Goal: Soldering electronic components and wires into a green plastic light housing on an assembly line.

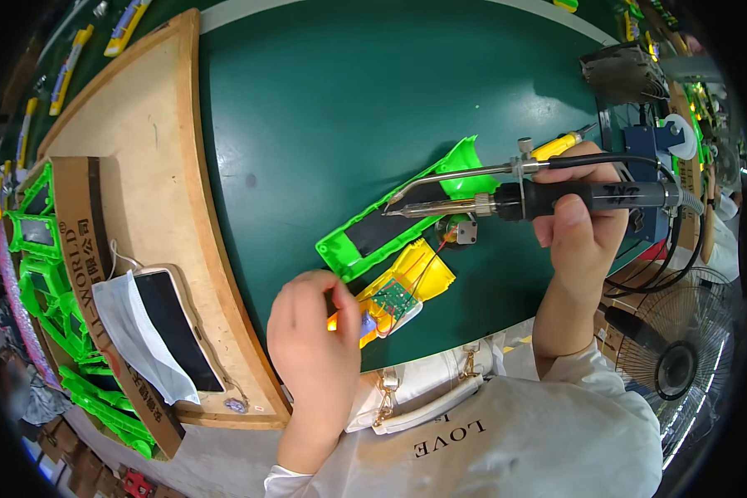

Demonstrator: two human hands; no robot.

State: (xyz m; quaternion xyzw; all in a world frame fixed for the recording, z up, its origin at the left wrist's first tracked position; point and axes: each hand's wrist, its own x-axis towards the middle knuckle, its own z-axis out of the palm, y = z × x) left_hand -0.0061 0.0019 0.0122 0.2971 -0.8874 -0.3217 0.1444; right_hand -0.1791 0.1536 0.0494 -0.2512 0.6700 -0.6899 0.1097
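Note:
My right hand (585, 207) grips a soldering iron (548, 199) with a black handle. A thin metal solder-feed tube (465, 173) is clamped along it, its end close to the iron's tip. The tip hangs over an open bright green plastic shell (344, 249) with a dark panel inside. My left hand (315, 324) is closed with bent fingers at the left end of a yellow plastic housing (430, 278); the fingers partly hide that end. On the housing sits a small green circuit board (393, 299), with wires running to a round dark part (456, 231).
A yellow-handled tool (560, 145) lies behind the iron. At right stand a blue solder-feed machine (646, 141) and a fan (676, 369). On the left, a wooden board (153, 174) carries a phone (178, 324), a face mask (141, 340) and a carton (91, 224) of green shells.

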